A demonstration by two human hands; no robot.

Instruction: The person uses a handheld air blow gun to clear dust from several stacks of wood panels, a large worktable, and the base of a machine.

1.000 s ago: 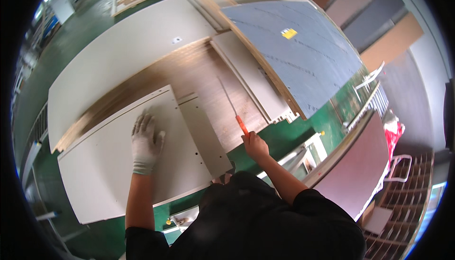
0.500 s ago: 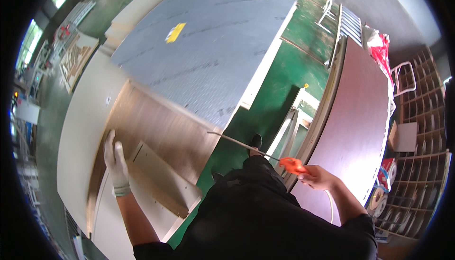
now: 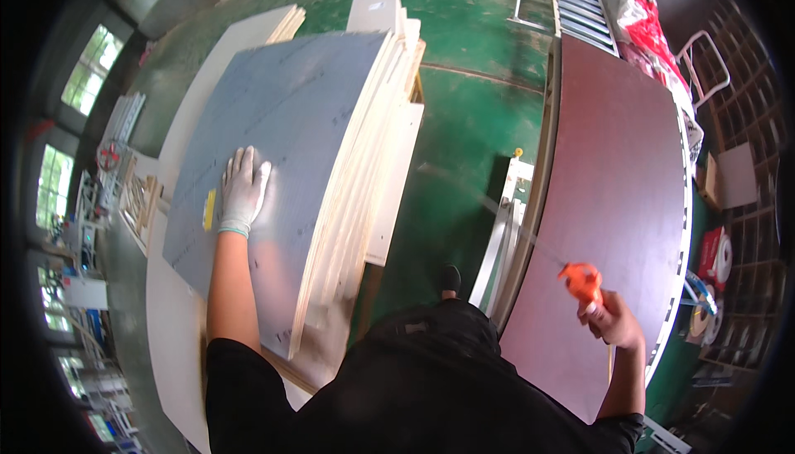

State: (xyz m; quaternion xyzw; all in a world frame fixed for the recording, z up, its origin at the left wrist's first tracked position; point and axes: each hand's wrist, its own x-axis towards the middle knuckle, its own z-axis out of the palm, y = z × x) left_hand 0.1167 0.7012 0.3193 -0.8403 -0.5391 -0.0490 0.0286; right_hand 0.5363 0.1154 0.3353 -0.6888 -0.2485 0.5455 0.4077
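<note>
My left hand (image 3: 243,193), in a white glove, lies flat with fingers stretched out on a large board covered in blue-grey film (image 3: 306,98). Close by its wrist, a yellow label (image 3: 209,210) sticks to the film. Several pale boards (image 3: 358,164) are stacked beneath this top one. In my bare right hand (image 3: 616,321) is an orange air blow gun (image 3: 584,282), gripped by its handle. Its long thin nozzle, blurred by motion, points up and left over the reddish-brown tabletop (image 3: 617,172).
A white metal frame (image 3: 497,255) stands on the green floor (image 3: 464,131) between stack and table. Beyond the table are a roller conveyor (image 3: 581,7) and red and white wrapping (image 3: 650,27). A wooden pigeonhole rack (image 3: 758,230) lines the right side.
My left hand has moved from the wood-coloured board at the near left onto the blue-grey film. My right hand has swung the blow gun rightward over the table. The head view has shifted.
</note>
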